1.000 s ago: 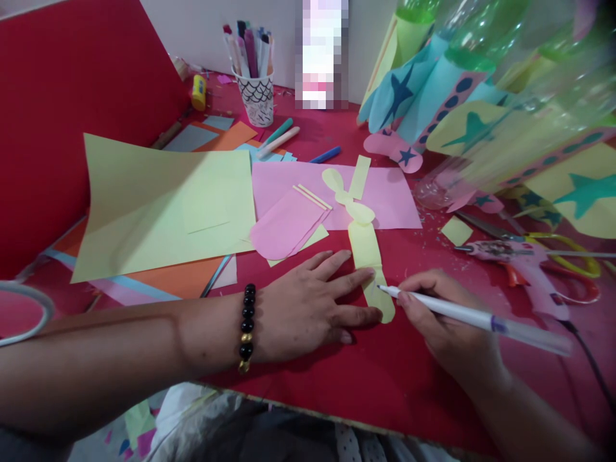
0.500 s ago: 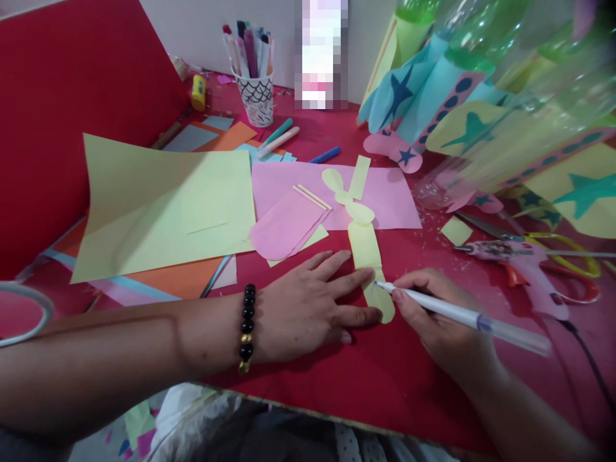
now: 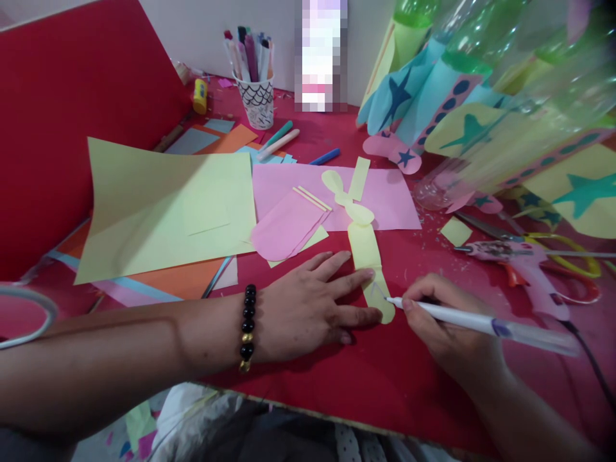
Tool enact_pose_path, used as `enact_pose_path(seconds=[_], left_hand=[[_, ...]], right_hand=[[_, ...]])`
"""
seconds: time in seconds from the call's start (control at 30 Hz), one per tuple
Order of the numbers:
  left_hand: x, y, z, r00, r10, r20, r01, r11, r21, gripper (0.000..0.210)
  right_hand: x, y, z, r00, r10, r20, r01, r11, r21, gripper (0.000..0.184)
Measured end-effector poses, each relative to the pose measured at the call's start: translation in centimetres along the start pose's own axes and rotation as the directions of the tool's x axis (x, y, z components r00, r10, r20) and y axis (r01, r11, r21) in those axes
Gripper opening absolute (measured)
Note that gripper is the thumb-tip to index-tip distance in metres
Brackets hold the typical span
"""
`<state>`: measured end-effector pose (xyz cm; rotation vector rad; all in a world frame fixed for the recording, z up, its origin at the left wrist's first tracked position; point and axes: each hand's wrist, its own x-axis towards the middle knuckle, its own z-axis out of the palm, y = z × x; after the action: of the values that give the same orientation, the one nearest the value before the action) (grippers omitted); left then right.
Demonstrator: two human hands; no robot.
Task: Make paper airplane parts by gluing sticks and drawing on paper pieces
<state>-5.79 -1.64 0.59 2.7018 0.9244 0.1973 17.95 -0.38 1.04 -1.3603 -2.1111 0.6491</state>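
Note:
My left hand [image 3: 308, 301] lies flat with its fingers spread, two fingertips pressing on a pale yellow paper strip [image 3: 364, 247] with a rounded lower end. Faint pen lines show on the strip's lower part. Between the fingers and thumb of my right hand [image 3: 452, 327] is a white marker pen [image 3: 457, 314], its tip at the strip's right edge. Above the strip rest a yellow paper bow shape [image 3: 359, 213] and a small yellow rectangle [image 3: 360, 178]. Pink rounded paper pieces [image 3: 283, 228] with two thin yellow strips on them lie beyond my left hand.
A large yellow sheet [image 3: 168, 212] spreads at left over coloured papers. At the back stands a cup of markers [image 3: 256, 102]. On the right are decorated plastic bottles [image 3: 481, 38], a pink glue gun [image 3: 534, 266] and yellow-and-red-handled scissors [image 3: 563, 247]. The table's front edge runs below my hands.
My right hand and the pen have shifted right and slightly down across the strip. More of the drawn line shows on the paper. My left hand has stayed in place.

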Motion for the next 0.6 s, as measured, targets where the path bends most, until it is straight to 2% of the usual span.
enact_pose_path(seconds=[0.6], left_hand=[[-0.03,0.04,0.01,1.0,0.002,-0.013,-0.002,1.0,-0.003,0.041]], right_hand=[[0.39,0.6,0.43,0.998,-0.059,0.033,0.06,0.998,-0.03,0.005]])
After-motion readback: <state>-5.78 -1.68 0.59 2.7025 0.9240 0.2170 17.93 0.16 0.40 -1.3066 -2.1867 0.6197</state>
